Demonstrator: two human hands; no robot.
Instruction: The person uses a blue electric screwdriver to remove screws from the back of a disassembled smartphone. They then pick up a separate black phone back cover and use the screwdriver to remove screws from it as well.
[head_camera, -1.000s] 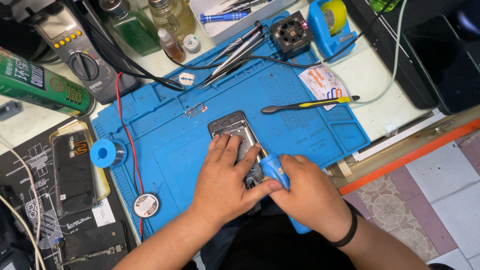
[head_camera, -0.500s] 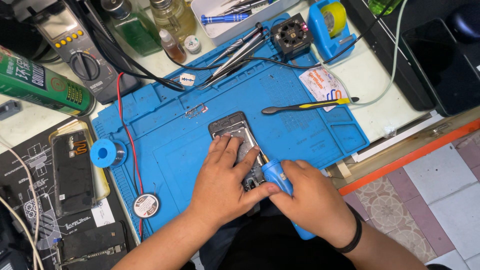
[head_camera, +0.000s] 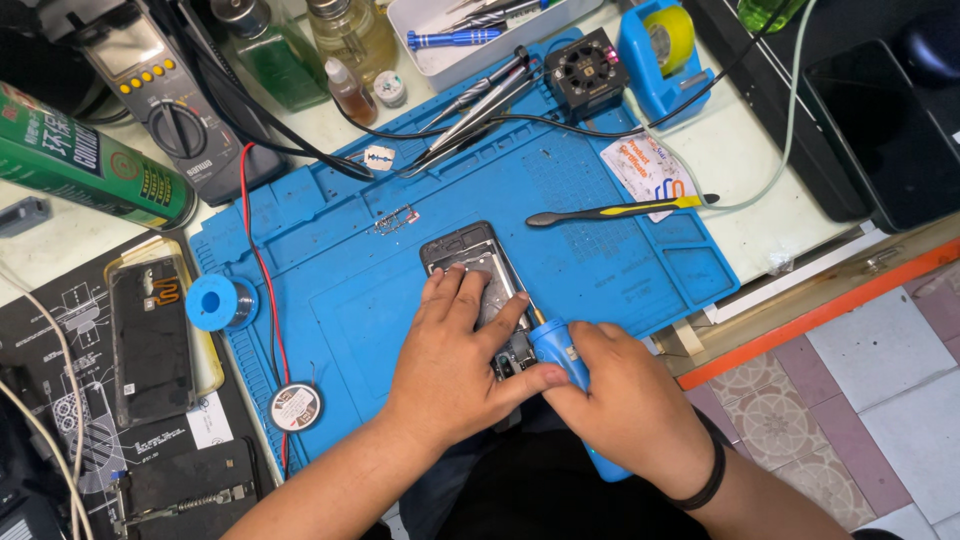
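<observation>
An opened phone (head_camera: 472, 257) lies face down on the blue work mat (head_camera: 340, 300), its inner boards showing. My left hand (head_camera: 455, 358) presses flat on its lower half, fingers spread, thumb against the tool. My right hand (head_camera: 625, 410) grips a blue-handled screwdriver (head_camera: 558, 350), its tip down at the phone's right edge near the lower end. The bottom of the phone is hidden under my fingers.
On the mat lie a black and yellow pry tool (head_camera: 610, 212), tweezers (head_camera: 480, 100) and a small solder reel (head_camera: 296, 407). A blue solder spool (head_camera: 218, 302), phone back cover (head_camera: 150, 335), multimeter (head_camera: 170, 110), green spray can (head_camera: 85, 165), bottles (head_camera: 345, 45) and tape dispenser (head_camera: 660, 50) ring it.
Almost nothing moved. Both hands stay on the phone and screwdriver, with only slight shifts of the fingers.
</observation>
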